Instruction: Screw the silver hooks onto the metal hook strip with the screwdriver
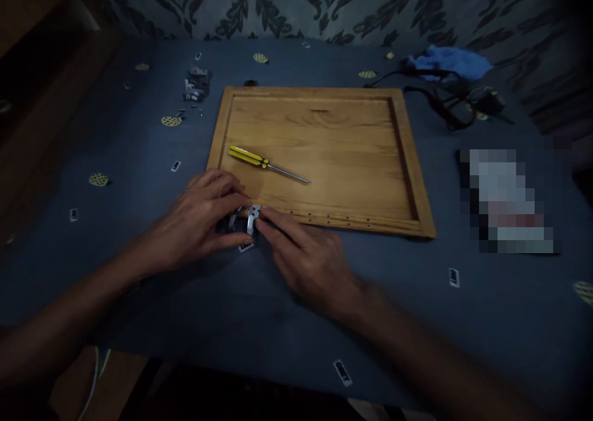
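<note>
Below centre, left hand and right hand pinch a hinge, likely positioning it; next needs steady board alignment.

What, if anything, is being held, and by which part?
A small silver metal hinge-like piece with holes: the left grip spans its far and near ends; the right grip is at its right side. Exact contact is unclear.

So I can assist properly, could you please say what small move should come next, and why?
Probably square the small silver metal bracket against the near rim of the brown rectangular wooden panel: the left hand and right hand are both at it, dark dots run along that rim, and the yellow-handled screwdriver lies unheld on the panel.
</note>
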### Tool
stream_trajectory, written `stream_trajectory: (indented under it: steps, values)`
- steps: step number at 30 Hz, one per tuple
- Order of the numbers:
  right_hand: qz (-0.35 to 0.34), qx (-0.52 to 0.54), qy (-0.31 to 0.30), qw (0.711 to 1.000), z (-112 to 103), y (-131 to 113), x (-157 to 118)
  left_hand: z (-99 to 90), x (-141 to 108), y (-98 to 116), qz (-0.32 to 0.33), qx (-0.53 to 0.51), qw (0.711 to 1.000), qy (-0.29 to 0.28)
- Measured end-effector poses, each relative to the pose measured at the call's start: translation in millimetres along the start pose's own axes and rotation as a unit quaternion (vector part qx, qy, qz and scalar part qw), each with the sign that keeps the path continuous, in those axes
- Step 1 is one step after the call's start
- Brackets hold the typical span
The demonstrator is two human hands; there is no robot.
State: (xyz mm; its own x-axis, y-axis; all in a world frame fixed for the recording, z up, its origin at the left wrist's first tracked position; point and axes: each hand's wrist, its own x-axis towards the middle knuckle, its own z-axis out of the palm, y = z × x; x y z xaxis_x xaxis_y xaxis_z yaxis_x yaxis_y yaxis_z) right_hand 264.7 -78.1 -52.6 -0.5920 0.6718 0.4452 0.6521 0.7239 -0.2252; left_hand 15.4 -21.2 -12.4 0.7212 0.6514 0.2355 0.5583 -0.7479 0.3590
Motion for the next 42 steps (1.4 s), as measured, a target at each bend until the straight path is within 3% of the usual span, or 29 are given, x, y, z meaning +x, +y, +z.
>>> stream_trajectory:
  steps: [15,23,32,42]
  values:
    - [0.031,-0.076,-0.1,0.992,-11.4,-10.4,13.0,0.5,1.9,2.5,-0.013,-0.007,1.0,-0.001]
    - [0.024,-0.088,-0.102,0.991,-11.6,-11.2,15.0,1.3,0.9,2.7,-0.019,-0.01,1.0,-0.005]
    - [0.031,-0.081,-0.149,0.985,-14.7,-13.8,18.9,1.9,-0.6,2.3,-0.035,0.007,0.999,-0.008]
    - [0.042,-0.087,-0.146,0.984,-14.8,-14.6,18.7,2.5,-1.7,5.3,-0.027,0.024,0.999,-0.005]
